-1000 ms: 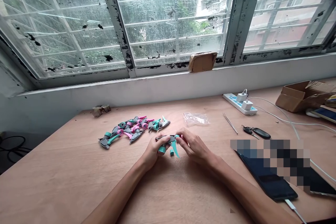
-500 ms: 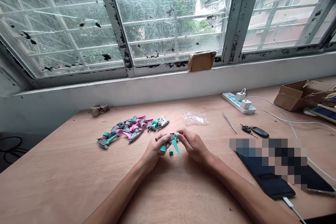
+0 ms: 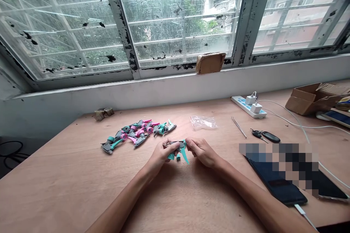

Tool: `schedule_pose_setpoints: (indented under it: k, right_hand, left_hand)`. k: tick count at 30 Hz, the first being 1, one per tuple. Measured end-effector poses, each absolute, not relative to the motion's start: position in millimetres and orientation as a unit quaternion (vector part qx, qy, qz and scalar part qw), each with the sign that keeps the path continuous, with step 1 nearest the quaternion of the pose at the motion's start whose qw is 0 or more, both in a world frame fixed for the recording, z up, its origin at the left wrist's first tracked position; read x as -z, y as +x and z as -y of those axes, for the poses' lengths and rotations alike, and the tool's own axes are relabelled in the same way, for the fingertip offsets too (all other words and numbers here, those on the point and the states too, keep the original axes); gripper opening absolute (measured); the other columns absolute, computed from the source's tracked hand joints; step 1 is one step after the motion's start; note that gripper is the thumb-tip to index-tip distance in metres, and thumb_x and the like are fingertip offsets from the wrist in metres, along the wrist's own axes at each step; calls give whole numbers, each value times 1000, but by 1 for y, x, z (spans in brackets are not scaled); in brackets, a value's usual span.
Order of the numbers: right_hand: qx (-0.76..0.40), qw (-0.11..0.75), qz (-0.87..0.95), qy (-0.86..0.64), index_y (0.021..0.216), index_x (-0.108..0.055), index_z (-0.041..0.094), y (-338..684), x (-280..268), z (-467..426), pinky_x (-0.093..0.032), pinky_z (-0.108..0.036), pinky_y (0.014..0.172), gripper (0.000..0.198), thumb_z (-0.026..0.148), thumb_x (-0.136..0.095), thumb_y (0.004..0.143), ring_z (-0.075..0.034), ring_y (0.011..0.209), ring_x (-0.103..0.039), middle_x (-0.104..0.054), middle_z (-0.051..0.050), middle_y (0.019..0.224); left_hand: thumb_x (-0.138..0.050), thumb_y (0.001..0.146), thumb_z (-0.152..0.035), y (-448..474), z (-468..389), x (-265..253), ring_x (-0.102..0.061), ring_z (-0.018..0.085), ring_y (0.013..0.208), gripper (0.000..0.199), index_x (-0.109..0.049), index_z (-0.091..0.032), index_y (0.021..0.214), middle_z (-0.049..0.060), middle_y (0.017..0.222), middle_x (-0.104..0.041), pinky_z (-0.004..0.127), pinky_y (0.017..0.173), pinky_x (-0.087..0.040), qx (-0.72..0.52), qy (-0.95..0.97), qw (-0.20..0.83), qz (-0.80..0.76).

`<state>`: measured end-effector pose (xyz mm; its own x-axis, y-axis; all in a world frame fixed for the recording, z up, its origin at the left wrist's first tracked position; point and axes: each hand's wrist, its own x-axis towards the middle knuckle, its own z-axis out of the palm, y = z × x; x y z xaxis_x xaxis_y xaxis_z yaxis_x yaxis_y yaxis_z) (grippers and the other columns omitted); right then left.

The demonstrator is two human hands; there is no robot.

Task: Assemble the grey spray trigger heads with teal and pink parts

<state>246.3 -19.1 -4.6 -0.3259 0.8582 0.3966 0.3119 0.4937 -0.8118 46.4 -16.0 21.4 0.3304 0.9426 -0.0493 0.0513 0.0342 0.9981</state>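
My left hand (image 3: 163, 153) is closed around a grey and teal trigger spray head (image 3: 183, 151), its thumb lying across the grey body. The teal trigger points down toward the table. My right hand (image 3: 201, 150) pinches the right end of the same spray head, where a bit of teal shows at the fingertips; the exact grip is partly hidden. Under the hands, a small teal piece (image 3: 178, 157) lies on the table. Beyond my left hand is a loose pile of grey, pink and teal spray heads (image 3: 139, 131).
A clear plastic bag (image 3: 203, 122) lies behind my hands. To the right are tweezers (image 3: 238, 127), keys with a fob (image 3: 269, 137), a power strip (image 3: 248, 107), cables and a charging phone (image 3: 279, 184). A cardboard box (image 3: 311, 99) stands at the far right.
My left thumb has slid right along the spray head's body. The right-hand fingers have closed more tightly at its end, and the trigger has shifted slightly down.
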Motion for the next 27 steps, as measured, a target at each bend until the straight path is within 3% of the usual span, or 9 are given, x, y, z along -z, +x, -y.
schedule_pose_setpoints:
  k: [3,7,12,20,27]
  right_hand:
    - [-353,428,733,-392,69,-49,23,246,6,18,-38,-26,48,57,59,-27,107,-14,47,-45,-44,4,55]
    - [-246,442,766,-397,85,-61,22,248,2,18,-44,-29,64,43,50,-38,108,-17,68,-59,-64,-2,76]
    - [-216,463,771,-381,112,-64,23,251,0,17,-49,-29,64,23,40,-53,103,-18,72,-65,-74,-5,91]
    - [-146,407,810,-397,111,-60,26,256,6,16,-41,-28,64,22,39,-44,108,-18,73,-61,-66,-2,89]
    - [-196,408,801,-392,81,-53,24,253,4,16,-40,-28,65,43,43,-30,111,-17,69,-57,-61,-1,81]
  left_hand:
    - [-76,82,-51,48,16,-19,-41,6,48,38,-59,-16,82,-3,64,-58,21,44,-20,-388,561,597,-422]
    - [-73,84,-52,49,13,-17,-23,3,42,39,-59,-16,81,-6,63,-53,22,42,-9,-378,521,651,-402]
    - [-73,82,-54,48,14,-22,-24,3,43,40,-62,-16,82,-6,63,-51,21,43,-11,-395,491,659,-412]
    - [-75,81,-53,47,12,-19,-26,3,41,39,-64,-15,80,-5,63,-55,23,41,-11,-384,532,626,-422]
    - [-75,84,-51,51,18,-16,-43,6,47,38,-57,-17,79,-4,63,-58,21,43,-23,-401,557,599,-412]
